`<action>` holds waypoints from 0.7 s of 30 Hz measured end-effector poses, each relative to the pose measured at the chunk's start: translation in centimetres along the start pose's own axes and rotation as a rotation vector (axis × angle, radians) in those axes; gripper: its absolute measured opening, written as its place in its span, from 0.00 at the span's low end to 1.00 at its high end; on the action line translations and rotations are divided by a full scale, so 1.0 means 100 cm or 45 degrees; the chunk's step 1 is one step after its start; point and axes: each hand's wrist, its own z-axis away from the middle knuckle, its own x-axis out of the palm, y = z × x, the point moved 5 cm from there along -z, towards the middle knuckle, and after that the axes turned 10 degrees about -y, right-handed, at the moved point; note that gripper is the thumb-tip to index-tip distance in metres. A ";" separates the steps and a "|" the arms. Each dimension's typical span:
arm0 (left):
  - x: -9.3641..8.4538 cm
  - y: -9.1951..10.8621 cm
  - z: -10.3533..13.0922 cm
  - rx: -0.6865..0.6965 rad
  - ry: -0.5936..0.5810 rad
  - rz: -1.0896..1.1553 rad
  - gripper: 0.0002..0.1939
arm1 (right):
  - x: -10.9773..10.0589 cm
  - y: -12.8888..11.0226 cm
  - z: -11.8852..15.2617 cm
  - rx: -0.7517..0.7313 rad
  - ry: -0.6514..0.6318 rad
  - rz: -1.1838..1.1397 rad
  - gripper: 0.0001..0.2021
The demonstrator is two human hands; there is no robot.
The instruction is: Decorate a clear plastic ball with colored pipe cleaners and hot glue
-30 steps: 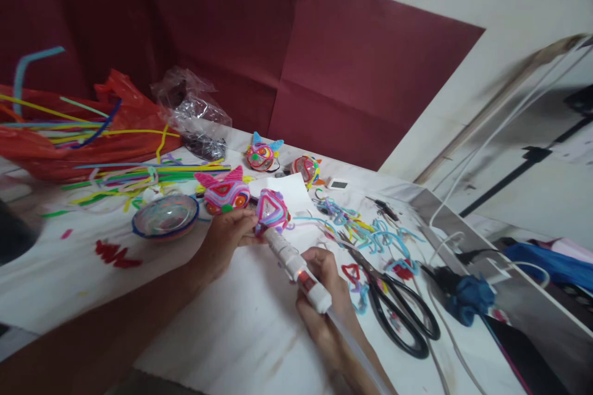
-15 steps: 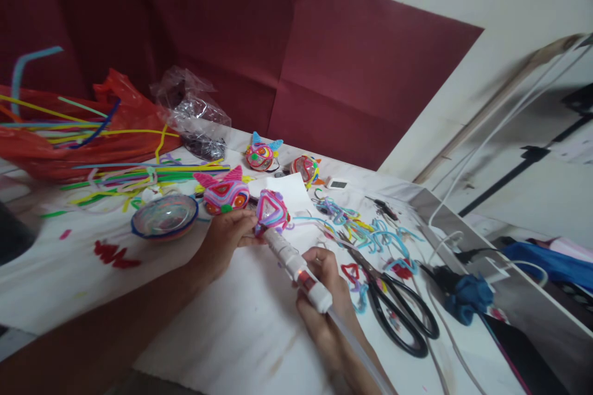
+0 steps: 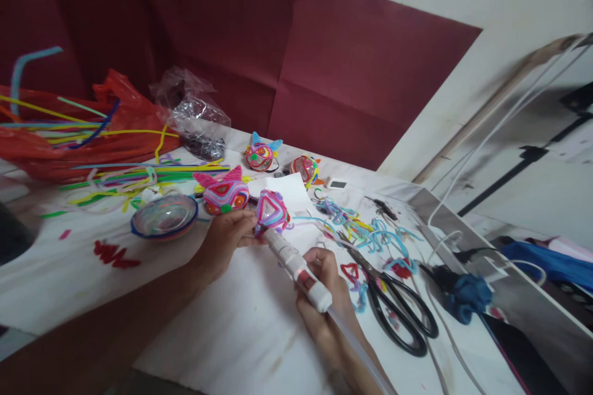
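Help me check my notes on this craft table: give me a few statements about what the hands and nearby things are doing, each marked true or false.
1. The left hand grips the pink pipe-cleaner piece. True.
2. The right hand holds the black scissors. False: it holds the white glue gun; the scissors lie on the table beside it.
3. The glue gun's tip meets the pink pipe-cleaner piece. True.
4. The clear bowl sits right of the scissors. False: it sits far to their left, near the left hand.
5. The red plastic bag lies at the table's far left. True.
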 end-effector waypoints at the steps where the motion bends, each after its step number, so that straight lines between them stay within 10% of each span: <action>1: 0.000 0.000 0.000 -0.003 0.001 -0.008 0.07 | 0.001 0.001 0.000 -0.007 -0.011 -0.007 0.18; 21: -0.001 0.000 0.000 -0.019 -0.024 -0.033 0.09 | 0.003 0.000 -0.004 0.129 -0.029 -0.025 0.18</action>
